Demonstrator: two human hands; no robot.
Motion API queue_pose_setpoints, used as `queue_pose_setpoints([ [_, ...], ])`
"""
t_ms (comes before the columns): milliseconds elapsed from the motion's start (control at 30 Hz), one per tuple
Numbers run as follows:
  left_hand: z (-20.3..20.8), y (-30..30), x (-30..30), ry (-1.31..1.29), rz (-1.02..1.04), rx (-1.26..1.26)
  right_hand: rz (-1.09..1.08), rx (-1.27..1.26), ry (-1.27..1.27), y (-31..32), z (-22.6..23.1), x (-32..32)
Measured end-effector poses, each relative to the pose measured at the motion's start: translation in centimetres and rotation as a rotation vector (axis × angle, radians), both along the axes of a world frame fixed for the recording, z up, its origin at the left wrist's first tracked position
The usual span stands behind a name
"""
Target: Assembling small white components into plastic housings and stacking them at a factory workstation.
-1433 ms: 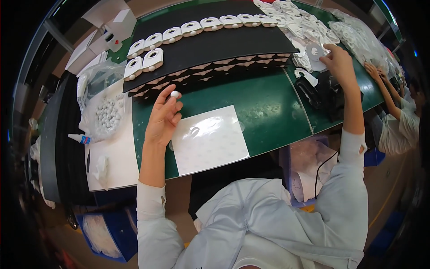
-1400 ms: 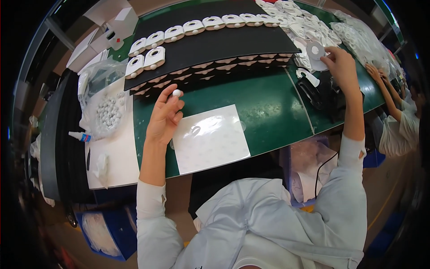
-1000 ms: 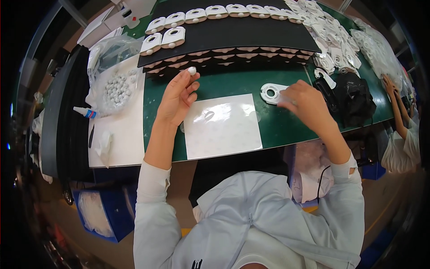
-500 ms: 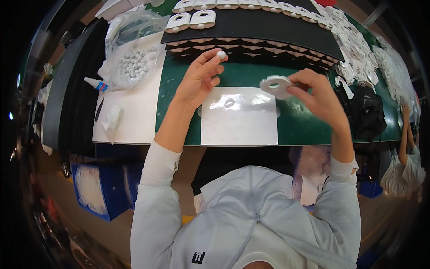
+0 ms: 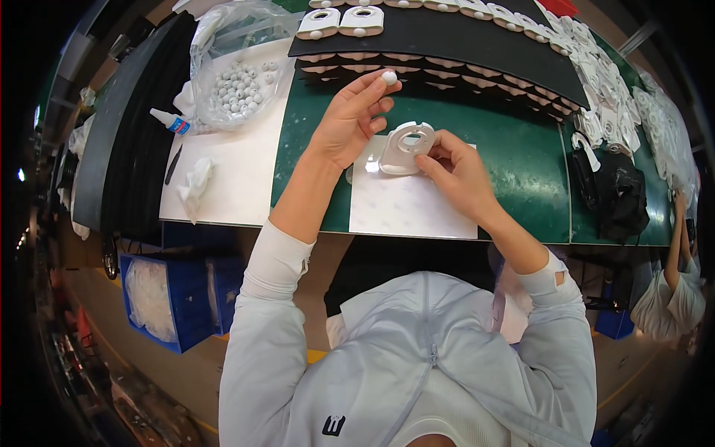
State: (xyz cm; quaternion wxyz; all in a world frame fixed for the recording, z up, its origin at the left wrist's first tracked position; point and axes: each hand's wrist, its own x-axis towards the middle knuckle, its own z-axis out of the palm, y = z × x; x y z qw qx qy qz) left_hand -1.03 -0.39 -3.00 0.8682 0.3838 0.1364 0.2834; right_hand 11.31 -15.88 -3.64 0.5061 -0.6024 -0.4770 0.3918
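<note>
Between thumb and index finger, my left hand pinches a small white ball, raised above the green table in front of the stacked boards. My right hand grips a flat white plastic part by its right edge. That part has a round hole near one end and a thicker lip at the other, and it is tilted over a white paper sheet. The ball and the part are apart from each other.
Stacked black boards carry rows of similar white parts. To the left are a clear bag of white balls, a glue bottle and crumpled tissue. More white parts heap at right, beside a black bag. Another person's arm shows far right.
My right hand has moved left with the white plastic part, which now stands more upright over the paper. The left hand keeps its pinch on the ball. The whole view has shifted slightly.
</note>
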Motion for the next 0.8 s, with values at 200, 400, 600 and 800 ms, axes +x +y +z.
queue_pose_setpoints([
  [200, 0.1, -0.1, 0.1, 0.015, 0.008, 0.000, -0.042, 0.059, -0.073, 0.1, -0.3, -0.2],
  [400, -0.4, 0.3, 0.0, -0.004, -0.027, 0.042, -0.055, 0.072, -0.147, -0.2, -0.1, -0.5],
  [600, -0.1, 0.0, 0.1, 0.036, -0.014, 0.052, -0.017, 0.176, -0.460, -0.1, -0.2, -1.0],
  [800, 0.2, -0.4, 0.4, 0.060, -0.017, 0.086, -0.073, 0.144, 0.122, 0.2, -0.1, 0.3],
])
